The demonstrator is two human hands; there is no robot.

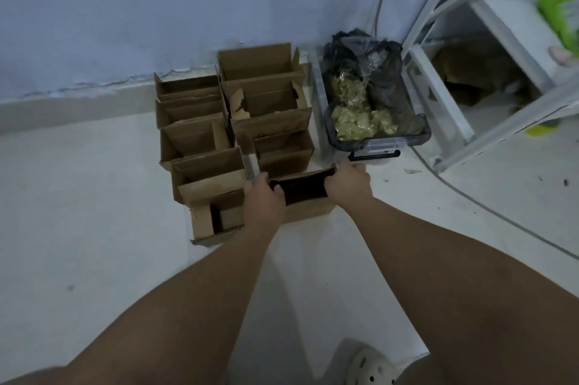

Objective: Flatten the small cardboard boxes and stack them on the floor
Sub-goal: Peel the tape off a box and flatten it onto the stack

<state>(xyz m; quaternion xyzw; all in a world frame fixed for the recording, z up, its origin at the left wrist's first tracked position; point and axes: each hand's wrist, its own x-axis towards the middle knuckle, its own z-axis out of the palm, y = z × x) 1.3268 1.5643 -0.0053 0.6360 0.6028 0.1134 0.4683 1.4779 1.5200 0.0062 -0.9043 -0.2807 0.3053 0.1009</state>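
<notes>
Left hand (264, 198): curled over the near box (310, 212)'s left rim.
Right hand (347, 184): clamped on its right rim.
Near box: open on the floor (94, 196), nearest in the right row.
Other boxes (194, 140): two rows reaching the far wall (156, 8).

A pale bluish wall (156, 8) meets a white floor (78, 196) along a grey skirting (62, 109) whose top edge looks cracked and chipped, all of it in dim, flat light. To the right stands a white metal shelving frame (438, 8) with a green packet (560, 18) on one shelf, and a thin cable (383, 2) drops down the wall beside it and trails across the floor. Just beside the frame, against the wall, sits a clear plastic bin (372, 146) with black bags (382, 71) in it.
</notes>
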